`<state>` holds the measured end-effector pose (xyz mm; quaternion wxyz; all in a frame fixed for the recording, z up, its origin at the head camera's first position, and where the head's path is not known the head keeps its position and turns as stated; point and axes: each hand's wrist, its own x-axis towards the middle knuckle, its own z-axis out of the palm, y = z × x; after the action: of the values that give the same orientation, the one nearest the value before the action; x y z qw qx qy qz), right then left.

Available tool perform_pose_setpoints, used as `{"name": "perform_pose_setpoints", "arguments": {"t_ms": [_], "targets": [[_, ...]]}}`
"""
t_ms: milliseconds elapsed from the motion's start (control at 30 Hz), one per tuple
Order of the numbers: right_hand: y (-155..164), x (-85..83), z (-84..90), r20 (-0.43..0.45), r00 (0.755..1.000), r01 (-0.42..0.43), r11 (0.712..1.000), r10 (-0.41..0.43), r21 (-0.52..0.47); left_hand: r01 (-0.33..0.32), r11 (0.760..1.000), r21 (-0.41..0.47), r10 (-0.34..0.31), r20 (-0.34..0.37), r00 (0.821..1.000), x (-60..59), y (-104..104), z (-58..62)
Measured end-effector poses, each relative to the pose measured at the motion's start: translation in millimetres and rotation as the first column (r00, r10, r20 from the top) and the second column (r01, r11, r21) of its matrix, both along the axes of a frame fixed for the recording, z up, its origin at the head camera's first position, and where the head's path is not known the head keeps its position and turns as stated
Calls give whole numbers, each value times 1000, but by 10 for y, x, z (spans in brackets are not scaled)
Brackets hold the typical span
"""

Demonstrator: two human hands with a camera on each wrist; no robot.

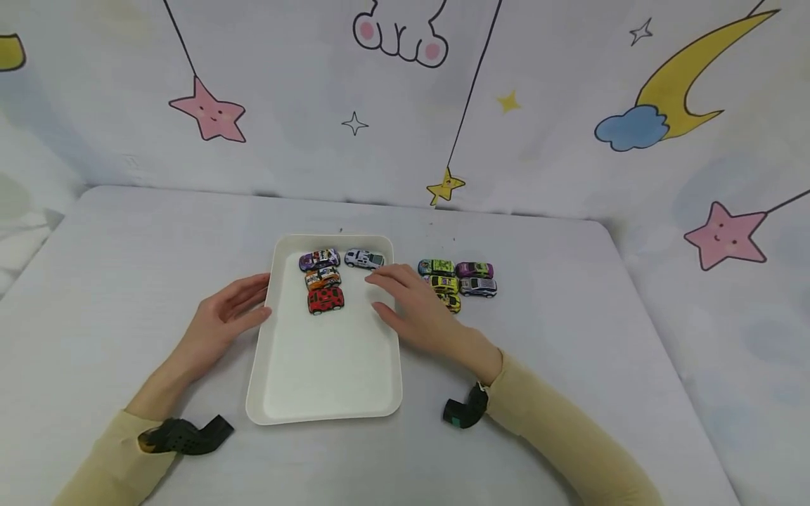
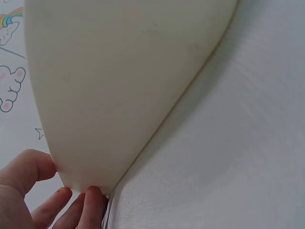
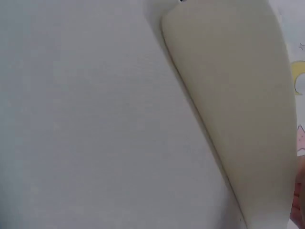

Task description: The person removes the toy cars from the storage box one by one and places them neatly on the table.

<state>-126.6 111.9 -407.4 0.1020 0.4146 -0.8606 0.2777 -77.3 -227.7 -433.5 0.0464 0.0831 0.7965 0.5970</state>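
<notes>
A white tray lies on the table, with several toy cars in its far half. In one column are a purple car, an orange-and-white car and a red car with dark spots. To their right sits a white-and-grey car. My left hand touches the tray's left side with thumb and fingertips; its wrist view shows the fingers against the outer wall. My right hand reaches over the right rim, fingers gently bent and apart, close to the white-and-grey car, holding nothing.
Right of the tray, partly behind my right hand, stand several more toy cars: a green-and-blue one, a purple one, a grey one and yellow ones. The white-covered table meets a cartoon-printed backdrop behind.
</notes>
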Motion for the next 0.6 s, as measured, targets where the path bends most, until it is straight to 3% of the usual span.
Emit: {"name": "perform_pose_setpoints", "arguments": {"t_ms": [133, 367, 600], "targets": [[-102, -138, 77, 38, 999, 16, 992, -22, 129, 2, 1000, 12, -2, -2, 1000, 5, 14, 2], [-191, -363, 136, 48, 997, 47, 968, -61, 247, 1, 1000, 15, -1, 0, 1000, 18, 33, 16], [-298, -530, 190, -70, 996, 79, 897, -53, 436, 2, 1000, 15, -2, -6, 1000, 24, 34, 36]]}}
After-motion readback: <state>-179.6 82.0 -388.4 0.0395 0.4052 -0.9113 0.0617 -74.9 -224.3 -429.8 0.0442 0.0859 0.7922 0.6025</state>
